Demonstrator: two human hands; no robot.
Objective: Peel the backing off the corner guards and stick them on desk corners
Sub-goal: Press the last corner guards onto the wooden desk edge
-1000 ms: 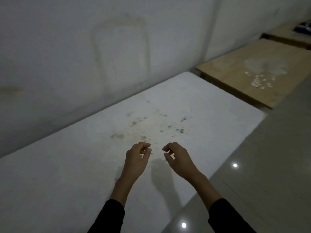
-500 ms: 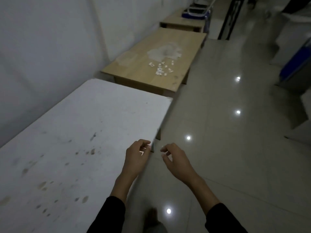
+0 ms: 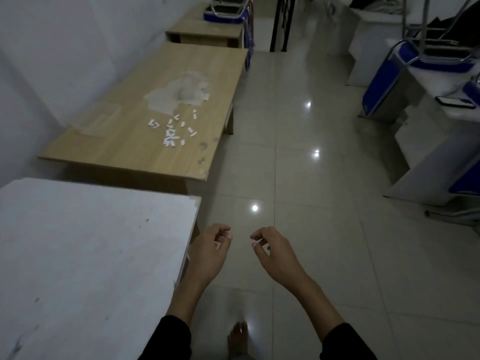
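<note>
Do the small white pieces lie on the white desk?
No, the small white pieces lie scattered on the wooden desk, which stands beyond the white desk.

1. A classroom or similar study room.
2. Plain desks (image 3: 124, 141) stand in a row along a white wall (image 3: 65, 48).
3. Blue chairs (image 3: 384, 79) sit upturned on other desks over a tiled floor (image 3: 311, 229).

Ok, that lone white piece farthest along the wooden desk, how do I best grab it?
Probably pinch the lone white piece across its narrow width, from straight above: it lies flat on the wooden desk, long and thin, clear of the other pieces.
</note>
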